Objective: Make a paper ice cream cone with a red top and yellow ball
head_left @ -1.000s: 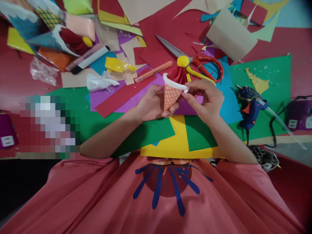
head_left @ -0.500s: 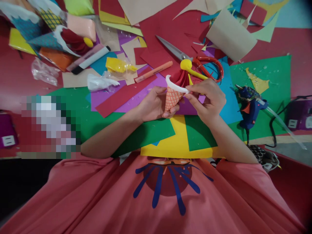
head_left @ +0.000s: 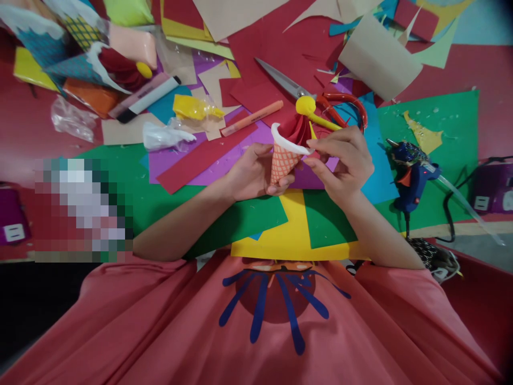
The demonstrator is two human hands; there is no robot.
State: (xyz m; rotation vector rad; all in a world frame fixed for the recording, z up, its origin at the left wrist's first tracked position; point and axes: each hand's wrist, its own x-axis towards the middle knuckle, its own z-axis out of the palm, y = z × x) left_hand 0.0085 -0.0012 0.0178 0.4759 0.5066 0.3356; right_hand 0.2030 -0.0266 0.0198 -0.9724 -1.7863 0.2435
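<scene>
My left hand (head_left: 252, 174) is wrapped around a small paper ice cream cone (head_left: 282, 163) with an orange criss-cross pattern, its point downward. A white clay rim (head_left: 289, 143) runs along the cone's mouth, and folded red paper (head_left: 297, 128) shows inside. At the rim's right end is my right hand (head_left: 347, 163); its index fingertip is at the clay and its thumb sits a little lower, with a gap between them. Just beyond the cone, a yellow clay ball (head_left: 305, 106) and a yellow clay roll (head_left: 326, 123) lie near red-handled scissors (head_left: 296, 88).
A blue glue gun (head_left: 414, 179) with a clear stick lies at the right. Finished-looking cones (head_left: 76, 69), clay packs and a marker (head_left: 146, 99) crowd the upper left. An orange pen (head_left: 252, 118), white clay in plastic (head_left: 166, 135) and coloured sheets cover the middle. A beige roll (head_left: 380, 59) is behind.
My right thumb has dropped slightly away from the rim, so the pinch on its right end has loosened. My left hand and the cone have hardly moved.
</scene>
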